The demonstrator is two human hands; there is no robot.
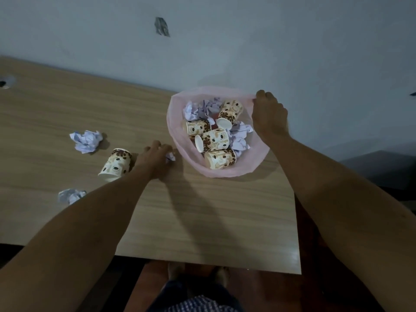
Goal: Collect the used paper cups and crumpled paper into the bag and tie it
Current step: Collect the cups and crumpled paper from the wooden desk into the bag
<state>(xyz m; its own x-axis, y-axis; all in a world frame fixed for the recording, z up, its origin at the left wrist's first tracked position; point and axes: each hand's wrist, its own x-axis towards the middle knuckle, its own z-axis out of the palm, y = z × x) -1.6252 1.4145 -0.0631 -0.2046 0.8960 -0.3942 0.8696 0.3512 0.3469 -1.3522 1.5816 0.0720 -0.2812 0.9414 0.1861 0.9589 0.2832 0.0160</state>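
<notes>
A pink plastic bag (261, 154) lies open on the wooden table (202, 221), holding several patterned paper cups and crumpled paper. My right hand (269, 114) pinches the bag's far right rim. My left hand (155, 161) rests on the table just left of the bag, closed over a small crumpled paper (170, 156) that peeks out by the fingers. One paper cup (116, 164) lies on its side left of that hand. A larger crumpled paper (86, 140) sits further left, and another crumpled paper (71, 195) lies nearer me beside my left forearm.
The table's far edge meets a pale wall (225, 52) with a dark mark. A cable hole (6, 83) is at the table's far left. The table's right edge runs close beside the bag, with dark floor beyond.
</notes>
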